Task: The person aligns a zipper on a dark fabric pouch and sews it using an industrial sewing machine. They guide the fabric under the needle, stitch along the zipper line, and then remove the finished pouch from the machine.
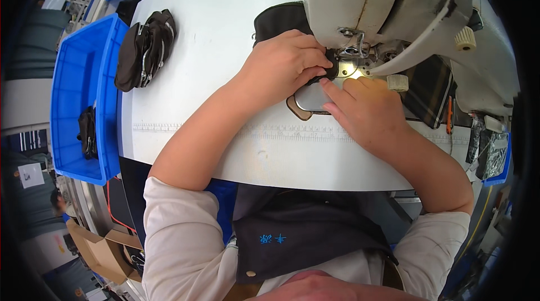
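The black pouch lies under and beyond the left hand, which pinches its near edge; the right hand is half curled beside it, its grip I cannot tell. Uneven pressing could skew the cloth, and fingers so near the sewing machine foot could be caught. The pouch's rounded end points away; its partly hidden long axis seems to slant toward the right hand.
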A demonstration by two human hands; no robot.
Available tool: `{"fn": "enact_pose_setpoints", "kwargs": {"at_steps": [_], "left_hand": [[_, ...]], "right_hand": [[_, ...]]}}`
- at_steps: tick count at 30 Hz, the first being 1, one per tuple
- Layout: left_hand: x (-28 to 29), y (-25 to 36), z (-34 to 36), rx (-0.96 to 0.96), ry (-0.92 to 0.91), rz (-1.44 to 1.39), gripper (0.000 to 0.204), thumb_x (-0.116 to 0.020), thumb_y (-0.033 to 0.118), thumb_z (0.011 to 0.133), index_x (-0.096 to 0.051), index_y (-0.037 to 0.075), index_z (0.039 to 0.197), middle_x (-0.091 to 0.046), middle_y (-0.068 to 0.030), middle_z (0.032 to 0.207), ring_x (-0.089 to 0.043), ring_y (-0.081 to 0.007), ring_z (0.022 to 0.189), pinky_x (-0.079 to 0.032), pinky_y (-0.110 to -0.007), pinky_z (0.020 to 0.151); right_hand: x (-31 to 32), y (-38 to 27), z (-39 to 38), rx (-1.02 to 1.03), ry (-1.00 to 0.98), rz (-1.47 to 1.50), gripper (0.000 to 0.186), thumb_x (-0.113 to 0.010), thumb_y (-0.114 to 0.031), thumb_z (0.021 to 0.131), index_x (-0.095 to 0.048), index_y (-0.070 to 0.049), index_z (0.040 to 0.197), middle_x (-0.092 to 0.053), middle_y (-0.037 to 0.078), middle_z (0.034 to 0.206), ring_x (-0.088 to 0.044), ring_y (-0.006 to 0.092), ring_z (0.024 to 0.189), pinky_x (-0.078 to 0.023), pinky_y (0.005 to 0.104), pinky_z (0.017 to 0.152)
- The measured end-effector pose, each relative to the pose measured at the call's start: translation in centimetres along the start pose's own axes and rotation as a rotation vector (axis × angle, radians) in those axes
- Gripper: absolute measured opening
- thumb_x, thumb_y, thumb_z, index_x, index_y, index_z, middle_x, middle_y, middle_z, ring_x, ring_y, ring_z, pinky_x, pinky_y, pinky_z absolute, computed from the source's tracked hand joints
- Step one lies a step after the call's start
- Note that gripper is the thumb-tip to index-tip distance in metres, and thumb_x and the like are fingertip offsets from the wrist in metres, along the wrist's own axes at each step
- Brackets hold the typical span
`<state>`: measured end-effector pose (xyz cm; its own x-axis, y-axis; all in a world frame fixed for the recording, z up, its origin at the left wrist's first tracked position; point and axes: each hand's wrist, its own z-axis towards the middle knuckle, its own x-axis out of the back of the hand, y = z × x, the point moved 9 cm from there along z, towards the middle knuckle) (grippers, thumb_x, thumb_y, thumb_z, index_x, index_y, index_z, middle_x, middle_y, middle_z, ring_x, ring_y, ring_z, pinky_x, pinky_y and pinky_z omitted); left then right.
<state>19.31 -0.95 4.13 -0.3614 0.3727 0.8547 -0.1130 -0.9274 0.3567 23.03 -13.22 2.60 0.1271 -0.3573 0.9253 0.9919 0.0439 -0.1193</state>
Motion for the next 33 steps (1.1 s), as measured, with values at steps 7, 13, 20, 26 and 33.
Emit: {"fn": "enact_pose_setpoints", "kwargs": {"at_steps": [7,13,20,26,33], "left_hand": [[-0.2,-0.3,0.1,0.031,0.038,0.055,0.014,-0.078,0.020,0.087,-0.081,0.015,0.099,-0.075,0.0028,0.103,-0.069,-0.0226,0.099,-0.059,-0.035,0.078],[0.3,0.3,0.2,-0.036,0.028,0.033,0.015,-0.078,0.017,0.087,-0.080,0.016,0.102,-0.075,0.0036,0.104,-0.069,-0.0222,0.100,-0.059,-0.035,0.078],[0.0,-0.2,0.2,-0.034,0.062,0.035,0.012,-0.077,0.017,0.088,-0.081,0.015,0.099,-0.076,0.0032,0.104,-0.070,-0.0223,0.100,-0.060,-0.035,0.078],[-0.2,-0.5,0.3,-0.011,0.076,0.040,0.012,-0.078,0.018,0.087,-0.081,0.015,0.098,-0.076,0.0023,0.103,-0.070,-0.0225,0.098,-0.059,-0.035,0.077],[-0.3,-0.9,0.2,-0.018,0.078,-0.056,0.011,-0.079,0.019,0.087,-0.081,0.015,0.097,-0.075,0.0022,0.101,-0.069,-0.0218,0.096,-0.058,-0.036,0.075]], "right_hand": [[0.4,0.4,0.6,-0.028,0.050,-0.068,0.039,-0.082,-0.035,0.085,-0.073,-0.011,0.115,-0.058,0.001,0.086,-0.064,0.0169,0.080,-0.052,0.0331,0.065],[0.5,0.5,0.4,-0.029,0.060,-0.067,0.039,-0.082,-0.036,0.085,-0.072,-0.012,0.115,-0.058,0.001,0.087,-0.064,0.0168,0.081,-0.051,0.0326,0.066],[0.3,0.5,0.4,-0.038,0.047,-0.039,0.041,-0.082,-0.036,0.086,-0.071,-0.012,0.118,-0.058,0.001,0.089,-0.064,0.0171,0.083,-0.051,0.0330,0.068],[0.1,0.4,0.6,-0.031,0.036,-0.033,0.041,-0.081,-0.036,0.087,-0.071,-0.012,0.118,-0.060,0.001,0.090,-0.065,0.0180,0.084,-0.052,0.0338,0.068],[-0.4,0.4,0.7,-0.042,0.002,-0.001,0.040,-0.079,-0.039,0.090,-0.071,-0.012,0.119,-0.064,0.000,0.087,-0.066,0.0168,0.083,-0.055,0.0334,0.067]]}}
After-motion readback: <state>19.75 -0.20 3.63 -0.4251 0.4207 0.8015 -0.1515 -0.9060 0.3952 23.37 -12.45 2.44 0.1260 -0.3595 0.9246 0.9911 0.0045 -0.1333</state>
